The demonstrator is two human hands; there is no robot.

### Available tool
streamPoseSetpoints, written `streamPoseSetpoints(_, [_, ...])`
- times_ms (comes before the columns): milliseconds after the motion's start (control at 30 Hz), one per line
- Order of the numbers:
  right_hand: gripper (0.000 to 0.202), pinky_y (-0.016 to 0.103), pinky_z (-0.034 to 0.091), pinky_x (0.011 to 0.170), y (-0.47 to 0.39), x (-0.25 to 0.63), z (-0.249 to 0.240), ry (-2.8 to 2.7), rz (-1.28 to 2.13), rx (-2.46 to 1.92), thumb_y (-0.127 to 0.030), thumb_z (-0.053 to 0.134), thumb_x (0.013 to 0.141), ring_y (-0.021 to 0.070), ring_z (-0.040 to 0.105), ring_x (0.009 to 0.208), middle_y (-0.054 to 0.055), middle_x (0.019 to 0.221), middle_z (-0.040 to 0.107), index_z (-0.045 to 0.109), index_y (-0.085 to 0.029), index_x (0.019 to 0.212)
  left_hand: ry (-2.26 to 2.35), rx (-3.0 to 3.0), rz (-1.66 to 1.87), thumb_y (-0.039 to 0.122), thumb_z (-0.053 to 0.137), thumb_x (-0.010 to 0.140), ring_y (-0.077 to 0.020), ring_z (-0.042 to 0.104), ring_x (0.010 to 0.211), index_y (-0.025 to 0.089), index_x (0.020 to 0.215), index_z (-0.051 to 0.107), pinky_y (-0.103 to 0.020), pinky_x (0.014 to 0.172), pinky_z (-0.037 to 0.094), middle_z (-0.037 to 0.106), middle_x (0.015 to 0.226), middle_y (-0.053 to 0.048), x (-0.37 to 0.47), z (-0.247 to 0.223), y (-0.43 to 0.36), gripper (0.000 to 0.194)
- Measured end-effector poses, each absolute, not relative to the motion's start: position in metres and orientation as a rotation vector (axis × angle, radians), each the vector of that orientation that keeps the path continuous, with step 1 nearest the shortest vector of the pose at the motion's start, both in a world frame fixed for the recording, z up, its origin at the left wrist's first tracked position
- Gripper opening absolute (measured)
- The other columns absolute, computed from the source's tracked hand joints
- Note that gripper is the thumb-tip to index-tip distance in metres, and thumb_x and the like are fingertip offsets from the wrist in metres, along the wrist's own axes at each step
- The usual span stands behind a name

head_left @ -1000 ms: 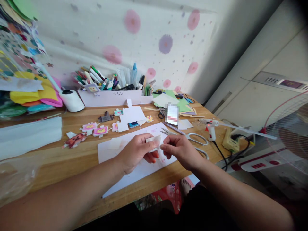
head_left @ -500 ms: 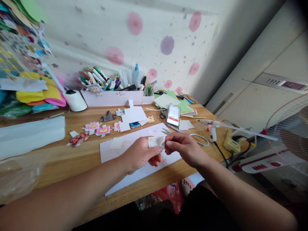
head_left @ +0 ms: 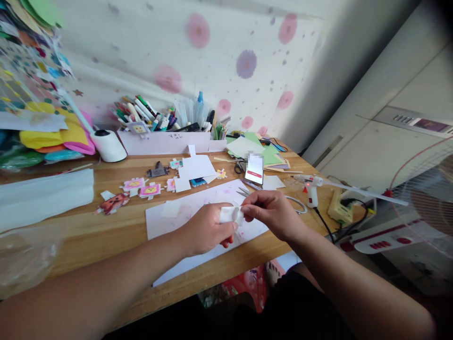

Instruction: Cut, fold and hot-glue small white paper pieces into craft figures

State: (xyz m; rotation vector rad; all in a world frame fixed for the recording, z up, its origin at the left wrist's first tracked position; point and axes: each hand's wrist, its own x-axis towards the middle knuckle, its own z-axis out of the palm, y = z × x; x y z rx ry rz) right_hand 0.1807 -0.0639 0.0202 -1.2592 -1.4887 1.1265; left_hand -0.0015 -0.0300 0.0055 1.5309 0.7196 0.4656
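Note:
A small white paper piece (head_left: 228,215) is held above the large white sheet (head_left: 163,231) on the desk. My left hand (head_left: 205,229) grips it between thumb and fingers from the left. At its right edge, my right hand (head_left: 272,212) pinches it with thumb and forefinger. The scissors (head_left: 244,191) lie just behind my right hand, partly hidden by it. Farther back sits a blank white cut-out (head_left: 197,167), with small coloured paper figures (head_left: 149,190) to its left.
A lit phone (head_left: 255,169) stands behind the scissors. The glue gun (head_left: 312,189), its cord and a power strip (head_left: 339,208) are at the right, beside a fan (head_left: 428,189). Pens fill a white box (head_left: 163,143) at the back. A clear bag (head_left: 28,259) lies front left.
The paper piece has tilted, and its right end now looks bent up. My right hand has shifted slightly up. The view has moved a little.

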Motion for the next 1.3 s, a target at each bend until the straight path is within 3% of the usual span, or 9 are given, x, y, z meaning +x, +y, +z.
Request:
streamPoseSetpoints(167, [0.021,0.023,0.040,0.051,-0.062,0.174,0.016,-1.475,1.034,-1.280,-0.034,0.066,0.074,0.0098,0.050,0.052,-0.001,0.057,0.057,0.059,-0.016,0.066,0.661,1.491,0.499,0.018,0.061,0.070,-0.0112,0.056,0.051,0.015,0.070,0.058,-0.024,0.051,0.048,0.060,0.059,0.001,-0.001,0.003,-0.029,0.005])
streamPoseSetpoints(367, [0.021,0.023,0.039,0.049,-0.060,0.164,0.011,-1.352,0.948,-1.315,-0.034,0.067,0.073,0.0099,0.050,0.050,-0.001,0.054,0.057,0.058,-0.017,0.065,0.721,1.236,0.602,0.029,0.071,0.070,-0.0118,0.059,0.058,0.014,0.084,0.061,-0.025,0.055,0.050,0.065,0.072,-0.002,0.002,0.001,-0.029,0.023])
streamPoseSetpoints(500, [0.024,0.026,0.047,0.056,-0.058,0.167,0.007,-1.275,1.138,-1.192,-0.040,0.067,0.076,0.0116,0.056,0.057,0.000,0.063,0.060,0.061,-0.016,0.075,0.760,1.200,0.625,0.028,0.065,0.075,-0.0109,0.058,0.054,0.013,0.085,0.060,-0.024,0.053,0.049,0.063,0.063,-0.001,0.002,-0.001,-0.027,0.018])
streamPoseSetpoints(600, [0.028,0.026,0.049,0.057,-0.058,0.172,0.007,-1.355,1.184,-1.153,-0.039,0.074,0.070,0.0119,0.057,0.061,-0.001,0.070,0.060,0.060,-0.017,0.081,0.753,1.206,0.632,0.027,0.062,0.076,-0.0107,0.058,0.053,0.013,0.080,0.061,-0.023,0.052,0.049,0.062,0.060,0.000,0.001,0.000,-0.027,0.014])
streamPoseSetpoints(833, [0.029,0.023,0.036,0.051,-0.062,0.171,0.010,-1.465,1.115,-1.253,-0.039,0.075,0.068,0.0091,0.048,0.054,-0.002,0.058,0.056,0.058,-0.016,0.066,0.788,1.431,0.617,0.023,0.063,0.074,-0.0114,0.056,0.054,0.014,0.075,0.062,-0.024,0.052,0.049,0.061,0.059,0.000,0.000,0.001,-0.028,0.010])
streamPoseSetpoints(1000, [0.033,0.024,0.040,0.053,-0.061,0.171,0.012,-1.356,1.210,-1.147,-0.042,0.077,0.065,0.0104,0.052,0.053,-0.002,0.056,0.058,0.055,-0.017,0.063,0.759,1.482,0.710,0.024,0.061,0.075,-0.0097,0.055,0.054,0.015,0.077,0.062,-0.021,0.051,0.048,0.060,0.061,0.002,0.000,-0.004,-0.025,0.009])
streamPoseSetpoints(1200, [0.023,0.026,0.048,0.058,-0.063,0.175,0.007,-1.634,0.750,-1.215,-0.034,0.072,0.072,0.0123,0.055,0.065,0.000,0.076,0.055,0.057,-0.019,0.081,0.832,1.504,0.753,0.026,0.060,0.074,-0.0098,0.053,0.053,0.015,0.073,0.057,-0.022,0.050,0.047,0.057,0.059,0.003,0.001,-0.004,-0.023,0.012])
streamPoseSetpoints(1300, [0.020,0.025,0.052,0.058,-0.065,0.175,0.005,-1.689,0.517,-1.144,-0.025,0.072,0.073,0.0113,0.055,0.068,0.000,0.083,0.051,0.054,-0.020,0.079,0.869,1.590,0.742,0.025,0.058,0.074,-0.0100,0.052,0.052,0.015,0.071,0.055,-0.022,0.050,0.045,0.056,0.057,0.003,0.000,-0.003,-0.022,0.011])
